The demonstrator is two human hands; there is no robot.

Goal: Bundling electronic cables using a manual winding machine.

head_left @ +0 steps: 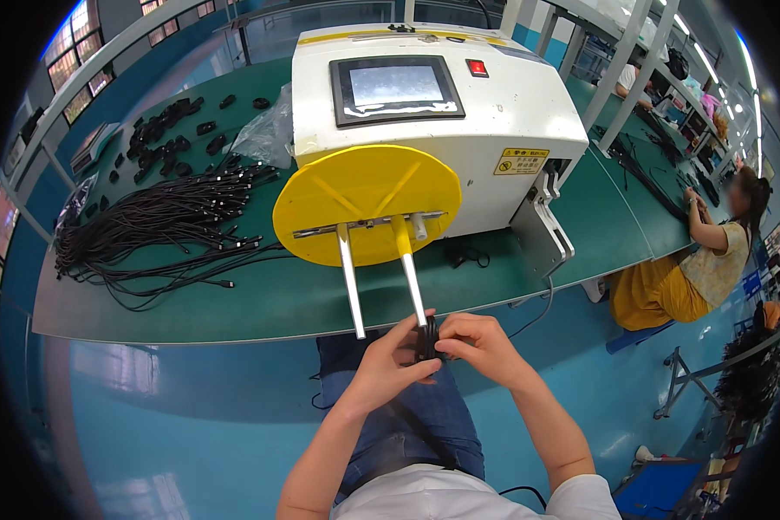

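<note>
A small black coil of cable (427, 340) is between my hands, just past the table's front edge and above my lap. My left hand (393, 362) wraps round the coil from the left, fingers and thumb closed on it. From the right, my right hand (478, 345) pinches at the coil's side. Right above them ends one of two metal rods (412, 282) that stick out from a yellow disc (321, 199). The disc is on the front of a white winding machine (511, 113) with a screen (396, 88) and a red switch (477, 68).
Left of the machine, a heap of black cables (160, 221) lies on the green table (234, 308). Behind it are several coiled bundles (160, 139) and a clear plastic bag (267, 130). A metal bracket (546, 230) juts out at right. Farther right, a seated person (711, 251) handles cables.
</note>
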